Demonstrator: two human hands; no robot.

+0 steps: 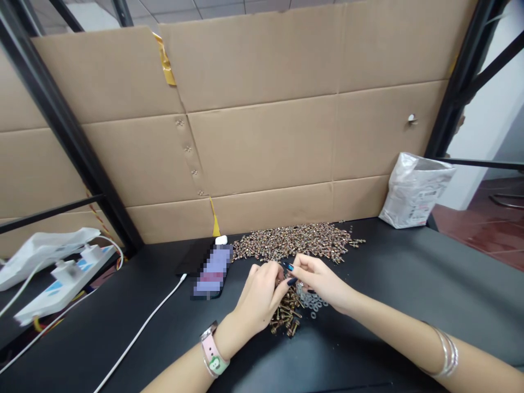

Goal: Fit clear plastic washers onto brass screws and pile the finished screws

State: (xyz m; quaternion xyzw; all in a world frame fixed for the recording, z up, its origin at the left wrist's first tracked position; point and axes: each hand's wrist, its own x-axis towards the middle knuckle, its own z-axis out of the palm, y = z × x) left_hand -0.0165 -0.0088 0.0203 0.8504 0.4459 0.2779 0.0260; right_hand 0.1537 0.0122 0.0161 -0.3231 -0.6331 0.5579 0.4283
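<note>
My left hand [262, 295], with a pink watch strap [213, 352] at its wrist, is closed in a pinch above a small pile of brass-coloured screws [286, 316]. Close beside it, my right hand [321, 281] also pinches, its fingertips nearly meeting the left ones. Whatever lies between the fingers is too small and too covered to make out. Grey washers [313, 303] are heaped under my right hand, against the screws. Behind both hands spreads a wide heap of small copper-coloured screws [292, 240].
A phone [213, 270] lies left of the hands, by a dark flat object [192, 259] and a white cable [141, 330]. A power strip [65, 284] is at far left. A plastic bag [415, 191] stands at back right, before the cardboard wall [262, 147].
</note>
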